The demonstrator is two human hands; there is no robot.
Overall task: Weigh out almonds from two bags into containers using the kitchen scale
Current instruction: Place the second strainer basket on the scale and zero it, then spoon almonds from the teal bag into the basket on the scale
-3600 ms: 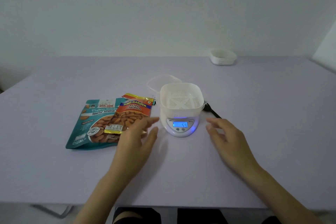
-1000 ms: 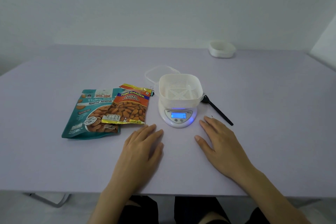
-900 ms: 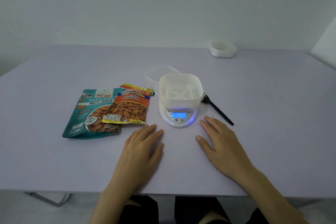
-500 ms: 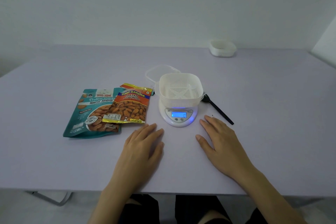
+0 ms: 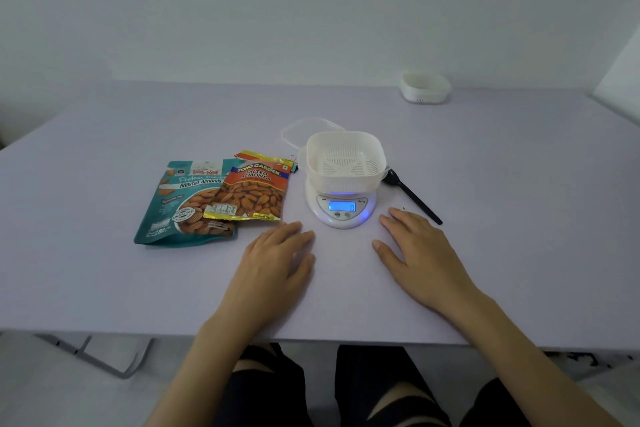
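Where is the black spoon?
In the head view, the black spoon lies on the table just right of the scale, its bowl beside the white basket, beyond the right hand.

Plain pale wall [image 5: 311,10] behind a lilac table [image 5: 519,270]; light floor [image 5: 38,392] below, possibly tiled.

Our left hand [image 5: 273,263] and right hand [image 5: 420,256] rest flat on the table [image 5: 519,218], before a scale [image 5: 341,206] bearing a white basket [image 5: 345,159]; two almond bags [image 5: 214,196] lie left.
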